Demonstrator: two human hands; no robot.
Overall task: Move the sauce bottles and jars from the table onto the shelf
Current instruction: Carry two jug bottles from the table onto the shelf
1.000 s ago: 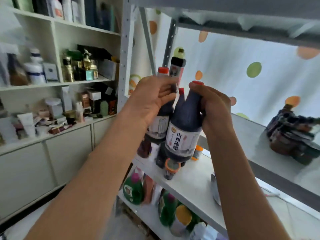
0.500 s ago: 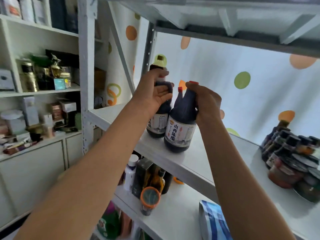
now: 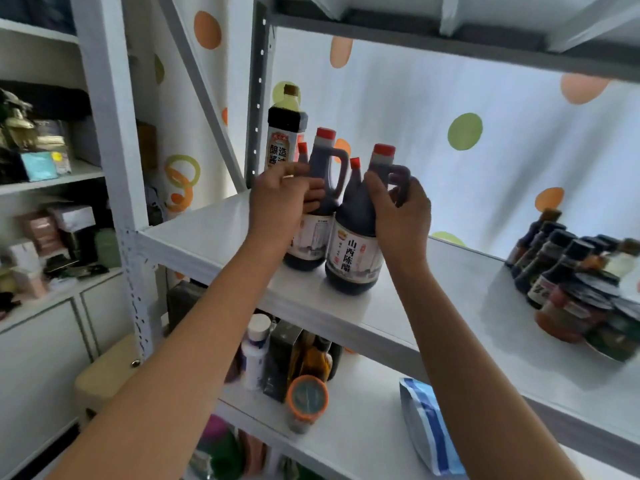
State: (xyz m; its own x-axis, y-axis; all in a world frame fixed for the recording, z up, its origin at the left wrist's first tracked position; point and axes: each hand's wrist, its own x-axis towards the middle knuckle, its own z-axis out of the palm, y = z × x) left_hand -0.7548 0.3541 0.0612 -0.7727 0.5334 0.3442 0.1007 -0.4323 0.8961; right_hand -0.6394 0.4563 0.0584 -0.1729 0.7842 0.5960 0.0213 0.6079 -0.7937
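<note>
Dark-filled bottles are counted on the white shelf (image 3: 221, 233): one tall square bottle (image 3: 282, 140) at the rear, two red-capped handled jugs in front. The left jug (image 3: 320, 202) is clasped by the left hand (image 3: 280, 199); the right jug (image 3: 356, 244) is clasped by the right hand (image 3: 401, 213), both standing upright.

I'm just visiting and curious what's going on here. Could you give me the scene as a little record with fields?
place: white metal shelf
left hand: holds a red-capped dark vinegar jug
right hand: holds the vinegar jug with the Chinese label at neck and handle
jugs: both upright, bases on the shelf
behind: tall soy sauce bottle
right end: cluster of dark bottles and jars
</note>
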